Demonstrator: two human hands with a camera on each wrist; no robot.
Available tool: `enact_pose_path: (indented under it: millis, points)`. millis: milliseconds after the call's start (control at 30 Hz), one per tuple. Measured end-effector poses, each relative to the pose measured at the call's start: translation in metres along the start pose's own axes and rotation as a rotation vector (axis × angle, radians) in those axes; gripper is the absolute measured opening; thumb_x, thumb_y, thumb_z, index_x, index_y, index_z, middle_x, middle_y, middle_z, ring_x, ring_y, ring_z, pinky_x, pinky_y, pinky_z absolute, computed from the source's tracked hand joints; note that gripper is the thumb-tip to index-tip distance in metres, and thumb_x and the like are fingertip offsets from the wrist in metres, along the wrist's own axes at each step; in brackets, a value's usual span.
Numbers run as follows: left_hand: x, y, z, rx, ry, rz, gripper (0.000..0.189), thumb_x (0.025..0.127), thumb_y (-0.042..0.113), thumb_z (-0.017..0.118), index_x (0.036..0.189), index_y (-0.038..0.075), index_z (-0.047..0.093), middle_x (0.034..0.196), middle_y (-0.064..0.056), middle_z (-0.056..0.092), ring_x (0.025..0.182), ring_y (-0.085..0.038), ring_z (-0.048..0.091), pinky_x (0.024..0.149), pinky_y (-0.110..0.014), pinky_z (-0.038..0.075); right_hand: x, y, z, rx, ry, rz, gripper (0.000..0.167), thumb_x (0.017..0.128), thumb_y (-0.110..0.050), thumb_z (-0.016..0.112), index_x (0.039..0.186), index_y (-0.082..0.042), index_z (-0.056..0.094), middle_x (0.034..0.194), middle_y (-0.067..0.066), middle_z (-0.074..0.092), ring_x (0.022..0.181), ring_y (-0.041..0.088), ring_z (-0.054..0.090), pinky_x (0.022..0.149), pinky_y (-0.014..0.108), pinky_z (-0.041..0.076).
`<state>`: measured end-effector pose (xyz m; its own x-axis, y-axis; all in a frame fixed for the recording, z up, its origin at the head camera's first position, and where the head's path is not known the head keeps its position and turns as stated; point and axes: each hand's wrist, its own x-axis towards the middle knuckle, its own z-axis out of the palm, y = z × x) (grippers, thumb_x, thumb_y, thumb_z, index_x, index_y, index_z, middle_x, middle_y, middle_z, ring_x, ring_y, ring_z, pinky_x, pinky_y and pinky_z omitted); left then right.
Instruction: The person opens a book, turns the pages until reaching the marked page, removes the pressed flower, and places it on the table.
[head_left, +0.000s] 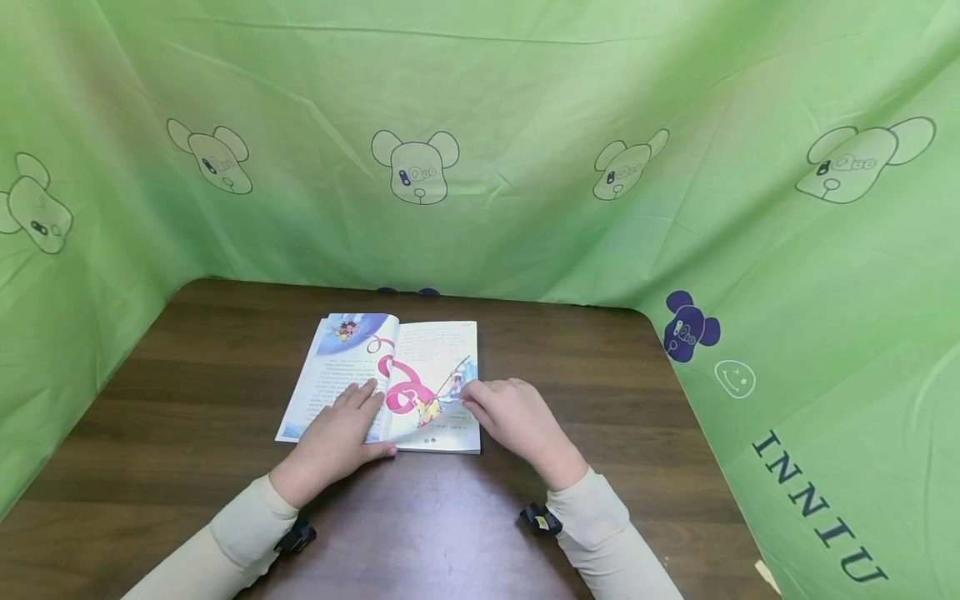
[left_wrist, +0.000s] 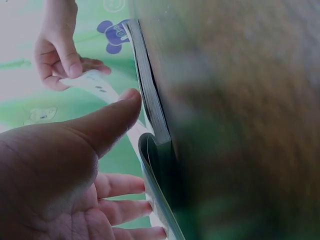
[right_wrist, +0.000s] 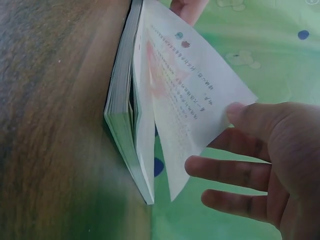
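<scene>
A pale-to-deep green fabric curtain, softly creased and printed with outlined round-eared animal heads, fills the upper part and both sides of the head view. Below it spreads a dark brown wood-grained table, round-cornered at the back, with a dull sheen at bottom centre. Two cream cloth sleeves come in from the lower left and lower right. An open paperback book with white pages lies on the table, just left of the frame's centre; its left page carries a blue-violet arc and rows of small text, its right side a looping pink ribbon, and the right wrist view shows its thick block of layered page edges. One thin, flexible paper leaf rises at a slant from that block, its free edge lifted. The left hand lies flat on the left page, fingers straight and apart, thumb at the lower edge. The right hand pinches the leaf near its outer edge, two other fingers extended apart. Small black devices sit at both sleeve cuffs.
</scene>
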<state>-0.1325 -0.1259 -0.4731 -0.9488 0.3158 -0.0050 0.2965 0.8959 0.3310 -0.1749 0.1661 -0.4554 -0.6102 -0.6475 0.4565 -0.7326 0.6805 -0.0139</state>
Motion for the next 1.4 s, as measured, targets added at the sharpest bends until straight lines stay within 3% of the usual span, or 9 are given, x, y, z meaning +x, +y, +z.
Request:
enact_pose_path:
  millis: [300, 433, 533, 667, 900, 1000, 1100, 1200, 1400]
  points:
    - [0.001, 0.001, 0.002, 0.008, 0.037, -0.004, 0.072, 0.091, 0.044, 0.076, 0.146, 0.003, 0.053, 0.157, -0.022, 0.044, 0.143, -0.047, 0.041, 0.100, -0.072, 0.044, 0.004, -0.002, -0.002, 0.001, 0.106, -0.064, 0.006, 0.096, -0.022, 0.071, 0.101, -0.021, 0.071, 0.087, -0.010, 0.075, 0.077, 0.009, 0.071, 0.068, 0.032, 0.052]
    - [0.000, 0.002, 0.001, 0.012, 0.067, 0.013, 0.065, 0.093, 0.039, 0.075, 0.142, 0.002, 0.056, 0.155, -0.022, 0.047, 0.141, -0.047, 0.044, 0.100, -0.070, 0.045, 0.005, -0.002, -0.003, 0.008, 0.198, -0.067, 0.014, 0.093, -0.020, 0.074, 0.106, -0.017, 0.071, 0.099, -0.004, 0.077, 0.089, 0.014, 0.073, 0.072, 0.035, 0.055]
    - [0.000, 0.002, 0.000, 0.009, 0.107, 0.025, 0.062, 0.093, 0.034, 0.075, 0.141, -0.002, 0.056, 0.152, -0.024, 0.049, 0.138, -0.047, 0.048, 0.101, -0.066, 0.047, 0.004, 0.000, -0.003, 0.006, 0.205, -0.043, 0.022, 0.090, -0.018, 0.076, 0.111, -0.015, 0.070, 0.107, -0.002, 0.076, 0.096, 0.016, 0.073, 0.079, 0.037, 0.058]
    - [0.001, 0.002, 0.002, -0.026, 0.152, 0.004, 0.072, 0.095, 0.031, 0.074, 0.149, -0.006, 0.045, 0.156, -0.029, 0.042, 0.139, -0.047, 0.047, 0.104, -0.059, 0.048, 0.002, 0.001, -0.001, 0.005, 0.092, -0.013, 0.026, 0.089, -0.020, 0.078, 0.114, -0.016, 0.070, 0.114, 0.000, 0.075, 0.103, 0.018, 0.072, 0.085, 0.039, 0.058]
    - [0.002, 0.000, 0.006, -0.073, 0.259, -0.057, 0.100, 0.088, 0.024, 0.082, 0.155, -0.016, 0.019, 0.165, -0.034, 0.009, 0.146, -0.054, 0.027, 0.092, -0.059, 0.054, -0.002, -0.001, 0.000, 0.077, -0.275, 0.011, 0.031, 0.091, -0.031, 0.078, 0.117, -0.016, 0.072, 0.135, 0.005, 0.068, 0.126, 0.023, 0.063, 0.105, 0.047, 0.049]
    - [0.002, -0.001, 0.007, -0.090, 0.303, -0.066, 0.115, 0.082, 0.022, 0.087, 0.156, -0.016, 0.009, 0.165, -0.035, 0.001, 0.148, -0.056, 0.019, 0.102, -0.061, 0.048, -0.005, -0.002, 0.000, 0.131, -0.398, 0.034, 0.036, 0.090, -0.035, 0.079, 0.120, -0.016, 0.071, 0.143, 0.009, 0.062, 0.134, 0.026, 0.057, 0.113, 0.053, 0.041]
    - [0.002, -0.001, 0.006, -0.092, 0.330, -0.077, 0.126, 0.077, 0.022, 0.091, 0.158, -0.013, 0.001, 0.167, -0.033, -0.007, 0.152, -0.055, 0.008, 0.113, -0.067, 0.033, -0.006, -0.002, 0.001, 0.158, -0.455, 0.059, 0.040, 0.088, -0.038, 0.080, 0.121, -0.016, 0.071, 0.146, 0.010, 0.059, 0.138, 0.026, 0.054, 0.115, 0.058, 0.037]
    - [0.003, -0.001, 0.004, -0.068, 0.342, -0.075, 0.129, 0.075, 0.024, 0.093, 0.161, -0.007, 0.002, 0.167, -0.030, -0.010, 0.153, -0.053, 0.000, 0.116, -0.073, 0.020, -0.007, -0.002, 0.001, 0.166, -0.477, 0.074, 0.044, 0.087, -0.039, 0.081, 0.122, -0.015, 0.071, 0.148, 0.010, 0.058, 0.140, 0.026, 0.052, 0.116, 0.059, 0.035]
    - [0.003, -0.001, 0.003, 0.012, 0.326, -0.019, 0.118, 0.075, 0.023, 0.092, 0.162, 0.000, 0.015, 0.169, -0.028, -0.001, 0.154, -0.053, 0.001, 0.115, -0.077, 0.008, -0.008, -0.002, 0.001, 0.188, -0.521, 0.089, 0.048, 0.085, -0.040, 0.082, 0.124, -0.014, 0.070, 0.150, 0.011, 0.056, 0.142, 0.025, 0.049, 0.118, 0.060, 0.032]
